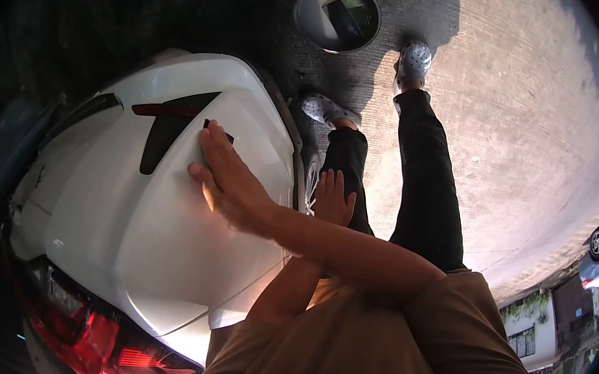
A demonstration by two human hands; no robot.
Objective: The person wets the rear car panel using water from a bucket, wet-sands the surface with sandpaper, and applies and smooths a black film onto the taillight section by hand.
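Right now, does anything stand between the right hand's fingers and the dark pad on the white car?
Nothing visible does: the right hand lies flat, fingers over the dark pad. The left hand is off to the side, away from the pad.

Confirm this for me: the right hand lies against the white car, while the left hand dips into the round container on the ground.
The left hand is wrong: the head view shows the left hand at the dark trouser leg, apart from the round container on the ground. The right hand does lie against the white car.
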